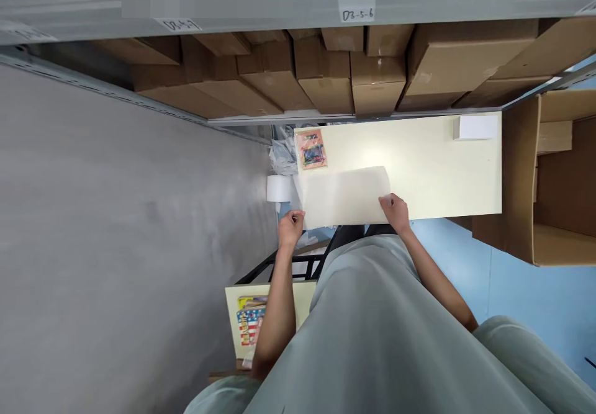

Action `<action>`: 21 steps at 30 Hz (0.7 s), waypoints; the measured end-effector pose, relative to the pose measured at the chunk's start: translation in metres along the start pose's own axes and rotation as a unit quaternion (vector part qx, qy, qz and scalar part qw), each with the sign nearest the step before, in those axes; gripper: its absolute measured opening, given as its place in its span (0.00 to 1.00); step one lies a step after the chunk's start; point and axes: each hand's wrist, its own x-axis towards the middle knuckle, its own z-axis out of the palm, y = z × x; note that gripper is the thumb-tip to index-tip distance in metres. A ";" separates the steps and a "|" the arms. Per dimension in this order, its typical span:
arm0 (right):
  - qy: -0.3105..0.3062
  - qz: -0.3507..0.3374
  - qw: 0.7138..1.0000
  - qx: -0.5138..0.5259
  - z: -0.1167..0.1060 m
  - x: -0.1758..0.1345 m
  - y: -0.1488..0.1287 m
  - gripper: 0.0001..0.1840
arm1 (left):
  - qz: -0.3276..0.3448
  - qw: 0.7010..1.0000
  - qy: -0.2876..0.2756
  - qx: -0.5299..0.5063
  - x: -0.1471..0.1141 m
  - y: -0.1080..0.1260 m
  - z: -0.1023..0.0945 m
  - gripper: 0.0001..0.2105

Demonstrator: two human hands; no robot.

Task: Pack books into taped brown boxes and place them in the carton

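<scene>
A thin, whitish, partly see-through sheet (344, 197) lies spread over the near left part of the cream table. My left hand (290, 228) is closed in a pinch at its near left corner. My right hand (395, 212) pinches the right edge, a little in from the table's front. Just beyond the sheet, at the table's far left, is a flat packet (311, 149) with a colourful picture, in clear wrapping. A white roll (278, 189) sits off the table's left edge, close to my left hand.
Behind the table (447, 184), a metal shelf (261, 10) holds several brown cartons (326, 79). A small white box (475, 127) stands at the far right corner. An open carton (516, 178) is on the right. Colourful booklets (250, 322) lie on a lower board at left.
</scene>
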 end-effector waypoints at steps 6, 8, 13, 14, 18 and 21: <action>0.040 -0.007 0.998 0.047 -0.082 0.014 0.034 0.25 | 0.040 0.999 -0.013 -0.008 -0.043 0.060 0.013 0.13; 0.057 -0.002 0.997 0.050 -0.111 0.020 0.048 0.26 | 0.057 0.998 -0.023 -0.010 -0.053 0.087 0.023 0.13; 0.093 0.013 0.994 0.049 -0.175 0.036 0.087 0.26 | 0.091 0.995 -0.032 -0.010 -0.074 0.152 0.055 0.15; 0.097 0.015 0.994 0.047 -0.186 0.039 0.096 0.26 | 0.097 0.995 -0.032 -0.007 -0.077 0.164 0.062 0.14; 0.116 0.025 0.992 0.037 -0.222 0.055 0.129 0.25 | 0.127 0.991 -0.046 0.019 -0.083 0.202 0.093 0.11; 0.124 0.033 0.991 0.027 -0.237 0.070 0.149 0.23 | 0.141 0.987 -0.069 0.041 -0.078 0.221 0.120 0.09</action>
